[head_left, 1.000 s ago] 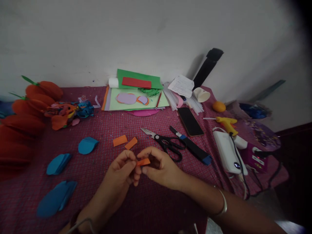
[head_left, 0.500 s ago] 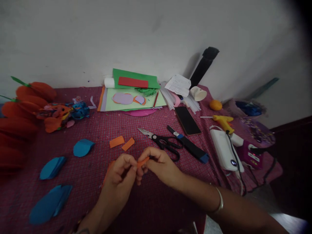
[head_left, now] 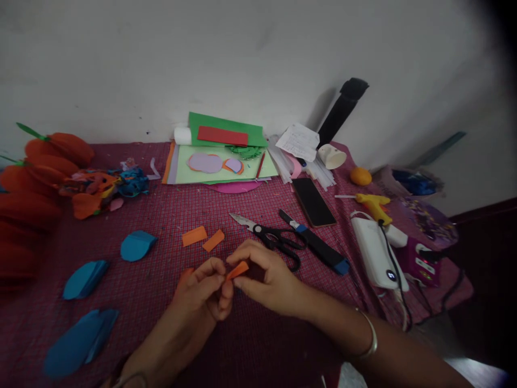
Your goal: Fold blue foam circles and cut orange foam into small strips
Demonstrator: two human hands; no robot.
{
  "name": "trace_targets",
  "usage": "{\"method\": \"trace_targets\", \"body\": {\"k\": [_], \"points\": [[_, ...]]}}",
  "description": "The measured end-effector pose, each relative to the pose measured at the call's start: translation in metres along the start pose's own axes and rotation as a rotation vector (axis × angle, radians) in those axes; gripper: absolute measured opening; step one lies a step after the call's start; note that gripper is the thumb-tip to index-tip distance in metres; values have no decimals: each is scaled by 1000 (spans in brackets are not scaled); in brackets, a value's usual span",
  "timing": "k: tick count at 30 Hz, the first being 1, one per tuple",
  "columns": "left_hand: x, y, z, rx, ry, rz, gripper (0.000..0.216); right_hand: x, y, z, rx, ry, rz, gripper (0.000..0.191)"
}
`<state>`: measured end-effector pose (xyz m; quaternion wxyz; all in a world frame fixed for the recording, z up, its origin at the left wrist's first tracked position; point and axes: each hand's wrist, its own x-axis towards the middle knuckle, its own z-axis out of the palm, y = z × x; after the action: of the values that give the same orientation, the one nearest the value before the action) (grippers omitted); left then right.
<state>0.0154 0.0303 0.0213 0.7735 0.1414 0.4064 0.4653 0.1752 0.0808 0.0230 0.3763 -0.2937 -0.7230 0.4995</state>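
Observation:
Both hands meet over the red checked cloth (head_left: 161,215) near the front middle. My left hand (head_left: 204,291) and my right hand (head_left: 264,277) pinch a small folded strip of orange paper (head_left: 237,270) between their fingertips. Another bit of orange shows under my left hand's fingers. Two loose orange paper strips (head_left: 202,237) lie just beyond the hands. Black-handled scissors (head_left: 270,237) lie right behind my right hand.
Blue folded paper shapes (head_left: 135,245) lie at the left, orange paper pumpkins (head_left: 44,161) at the far left. Coloured paper sheets (head_left: 222,156) are stacked by the wall. A phone (head_left: 313,201), a craft knife (head_left: 319,245), a white power bank (head_left: 375,250) and a yellow glue gun (head_left: 374,205) sit to the right.
The hands kept working the orange strip between the fingertips; its free end has turned up and to the right. The view shifted slightly.

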Motion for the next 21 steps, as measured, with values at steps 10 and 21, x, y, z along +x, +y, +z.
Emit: {"method": "trace_targets", "body": {"k": [10,21], "points": [[0,1,2,12,-25,-30,7,-2,-1,2,-25,38,37,9],[0,8,5,826,143,487,8,0,6,1,392,73,340,22]]}}
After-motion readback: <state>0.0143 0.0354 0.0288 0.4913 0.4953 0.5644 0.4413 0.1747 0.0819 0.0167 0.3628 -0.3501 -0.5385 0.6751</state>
